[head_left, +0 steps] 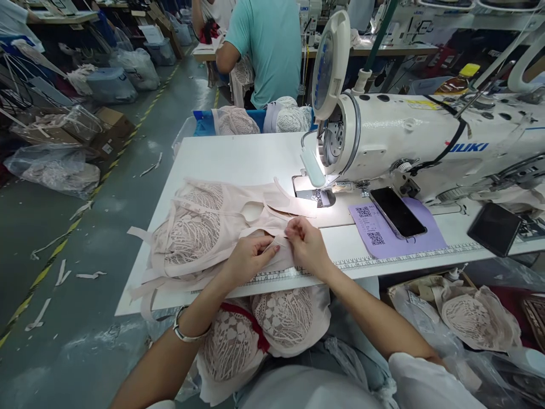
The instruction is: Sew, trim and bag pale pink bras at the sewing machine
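A pale pink lace bra (196,227) lies on the white sewing table, its lace cup to the left and its straps and band trailing around it. My left hand (252,258) pinches the bra's plain fabric edge near the table's front. Close beside it, my right hand (307,244) has its fingers closed on the same edge. Just beyond my hands, a strip of the bra reaches toward the needle plate (315,193) of the white sewing machine (383,136). More lace bra cups (289,321) with a red strip rest on my lap.
A black phone (398,213) lies on a purple card (366,233) right of the needle area. A ruler strip (370,260) runs along the front edge. Behind the table, a blue bin (255,117) holds lace pieces; a person in a turquoise shirt (272,51) sits beyond.
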Available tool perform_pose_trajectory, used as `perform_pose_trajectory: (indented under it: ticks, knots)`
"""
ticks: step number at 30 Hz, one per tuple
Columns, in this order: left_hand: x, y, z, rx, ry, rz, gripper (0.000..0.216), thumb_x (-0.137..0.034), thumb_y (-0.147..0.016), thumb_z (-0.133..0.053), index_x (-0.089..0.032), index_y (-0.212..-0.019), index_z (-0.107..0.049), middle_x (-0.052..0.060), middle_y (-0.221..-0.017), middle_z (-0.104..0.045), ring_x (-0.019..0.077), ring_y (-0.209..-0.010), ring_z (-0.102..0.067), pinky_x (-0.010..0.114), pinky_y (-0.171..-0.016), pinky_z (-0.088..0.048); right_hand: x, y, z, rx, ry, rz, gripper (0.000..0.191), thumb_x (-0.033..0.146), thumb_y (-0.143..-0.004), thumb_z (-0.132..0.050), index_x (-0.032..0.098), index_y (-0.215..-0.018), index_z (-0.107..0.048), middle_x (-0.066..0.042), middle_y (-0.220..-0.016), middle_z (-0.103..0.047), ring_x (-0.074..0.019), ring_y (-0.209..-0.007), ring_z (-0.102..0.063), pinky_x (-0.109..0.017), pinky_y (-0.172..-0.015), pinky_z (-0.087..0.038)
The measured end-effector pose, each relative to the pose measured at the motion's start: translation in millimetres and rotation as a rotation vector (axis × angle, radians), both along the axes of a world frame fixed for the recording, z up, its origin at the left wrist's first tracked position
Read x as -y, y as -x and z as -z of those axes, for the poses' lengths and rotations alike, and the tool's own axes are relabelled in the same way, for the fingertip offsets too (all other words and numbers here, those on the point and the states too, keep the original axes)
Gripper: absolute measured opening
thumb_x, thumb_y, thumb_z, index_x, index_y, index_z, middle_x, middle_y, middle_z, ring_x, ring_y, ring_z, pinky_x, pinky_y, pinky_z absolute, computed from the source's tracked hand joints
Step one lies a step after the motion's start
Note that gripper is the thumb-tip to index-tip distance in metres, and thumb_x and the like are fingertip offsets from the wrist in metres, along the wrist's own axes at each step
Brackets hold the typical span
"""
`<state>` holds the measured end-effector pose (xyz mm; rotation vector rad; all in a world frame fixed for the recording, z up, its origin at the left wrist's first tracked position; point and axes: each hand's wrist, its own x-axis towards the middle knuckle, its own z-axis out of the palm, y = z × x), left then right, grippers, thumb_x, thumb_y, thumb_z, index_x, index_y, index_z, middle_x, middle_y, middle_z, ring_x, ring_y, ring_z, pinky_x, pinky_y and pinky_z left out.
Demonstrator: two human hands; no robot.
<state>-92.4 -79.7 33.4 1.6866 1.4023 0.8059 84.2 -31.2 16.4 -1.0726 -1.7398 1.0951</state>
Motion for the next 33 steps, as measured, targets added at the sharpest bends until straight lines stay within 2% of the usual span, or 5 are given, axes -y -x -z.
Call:
perform_pose_trajectory:
  ticks: [5, 10, 19, 27, 33]
  knots:
    - [-1, 3, -2.2, 0.078, -0.055, 0.284, 0.061, -0.058, -0.099, -0.034, -0.015, -0.088, -0.075, 0.009, -0.077, -0.072, 0.0176, -0.068, -0.063, 0.028, -0.063, -0.05, -11, -31, -7.6, -0.025, 0.059, 0.145, 0.032, 0.052, -0.09, -0.051, 0.022, -0.079, -0.047, 0.004, -0.065, -0.042, -0.014, -0.059, -0.039, -0.027, -0.057, -0.032]
    - [-3, -13, 13.7, -0.558, -0.519, 0.169, 0.039, -0.035, -0.1, -0.046, -0.015, -0.129, -0.062, 0.015, -0.139, -0.058, 0.0294, -0.131, -0.052, 0.047, -0.11, -0.041, -23, -55, -16.7, 0.586, -0.179, 0.137, 0.02, 0.04, -0.092, -0.058, 0.021, -0.09, -0.054, 0.001, -0.069, -0.056, -0.0165, -0.062, -0.046, -0.029, -0.057, -0.023]
    - [11, -26, 28.5, -0.869, -0.776, 0.113, 0.032, -0.019, -0.098, -0.046, -0.008, -0.122, -0.063, 0.016, -0.118, -0.069, 0.0263, -0.109, -0.064, 0.041, -0.094, -0.05, -48, -44, -11.0, 1.072, -0.756, -0.081, 0.017, 0.013, -0.095, -0.048, 0.017, -0.088, -0.063, -0.007, -0.076, -0.06, -0.0203, -0.075, -0.046, -0.035, -0.064, -0.018]
    - [10, -26, 29.0, -0.838, -0.838, 0.102, 0.03, -0.017, -0.097, -0.047, -0.006, -0.118, -0.065, 0.015, -0.113, -0.071, 0.0261, -0.104, -0.065, 0.04, -0.09, -0.052, -54, -28, -6.6, 1.103, -0.808, -0.14, 0.02, 0.009, -0.096, -0.046, 0.017, -0.09, -0.064, -0.007, -0.08, -0.062, -0.0196, -0.076, -0.046, -0.034, -0.063, -0.016]
    - [11, -24, 29.9, -0.793, -0.841, 0.091, 0.027, -0.016, -0.097, -0.048, -0.011, -0.115, -0.066, 0.013, -0.109, -0.071, 0.0242, -0.101, -0.065, 0.038, -0.086, -0.053, -49, -30, -11.4, 1.002, -0.556, -0.016, 0.02, 0.022, -0.102, -0.044, 0.019, -0.09, -0.06, -0.005, -0.082, -0.065, -0.0178, -0.074, -0.052, -0.031, -0.06, -0.019]
